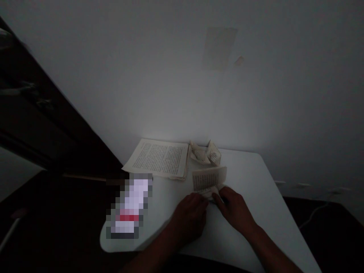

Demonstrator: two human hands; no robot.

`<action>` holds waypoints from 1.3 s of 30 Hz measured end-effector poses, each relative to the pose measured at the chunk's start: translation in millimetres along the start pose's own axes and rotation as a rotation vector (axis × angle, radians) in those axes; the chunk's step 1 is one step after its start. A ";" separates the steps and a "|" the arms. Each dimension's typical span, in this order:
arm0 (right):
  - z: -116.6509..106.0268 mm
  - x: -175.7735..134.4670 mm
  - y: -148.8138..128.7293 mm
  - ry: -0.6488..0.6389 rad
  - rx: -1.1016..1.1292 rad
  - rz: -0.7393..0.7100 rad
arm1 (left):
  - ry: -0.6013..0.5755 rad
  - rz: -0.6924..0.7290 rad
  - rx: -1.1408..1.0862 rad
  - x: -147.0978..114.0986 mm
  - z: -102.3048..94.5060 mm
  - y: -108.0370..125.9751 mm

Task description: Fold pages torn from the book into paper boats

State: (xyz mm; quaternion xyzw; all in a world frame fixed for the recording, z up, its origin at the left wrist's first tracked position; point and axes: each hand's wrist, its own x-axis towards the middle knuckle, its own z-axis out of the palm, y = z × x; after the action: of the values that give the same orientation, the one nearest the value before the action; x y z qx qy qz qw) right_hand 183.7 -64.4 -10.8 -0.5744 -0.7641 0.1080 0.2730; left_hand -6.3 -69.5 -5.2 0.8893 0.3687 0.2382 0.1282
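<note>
Over the white table, a partly folded printed sheet of paper is between my two hands, its back panel standing up with lines of text on it. My left hand is closed on the sheet's near left edge, fingers curled. At the near right edge my right hand pinches it between thumb and fingers. Just behind stands a folded paper shape with pointed corners, made of similar printed paper. A stack of printed pages lies flat to its left.
A pixelated, phone-like bright object lies at the left of the white table. The table's back edge meets a pale wall. A dark door stands at left, and a cable hangs at right.
</note>
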 end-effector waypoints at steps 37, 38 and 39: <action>5.9 2.3 6.2 0.125 0.026 -0.044 | -0.046 -0.070 0.184 -0.8 7.3 10.2; 5.9 2.1 6.5 0.117 0.037 -0.036 | -0.044 -0.072 0.186 -1.8 8.4 10.1; 5.9 2.1 6.6 0.112 0.050 -0.023 | -0.045 -0.073 0.190 -2.9 9.5 10.1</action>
State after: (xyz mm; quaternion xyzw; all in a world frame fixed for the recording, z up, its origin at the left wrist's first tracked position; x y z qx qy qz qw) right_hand 185.6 -59.5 -18.3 -0.5639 -0.7512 0.0916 0.3306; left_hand 2.9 -79.1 -10.2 0.8886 0.4186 0.1775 0.0599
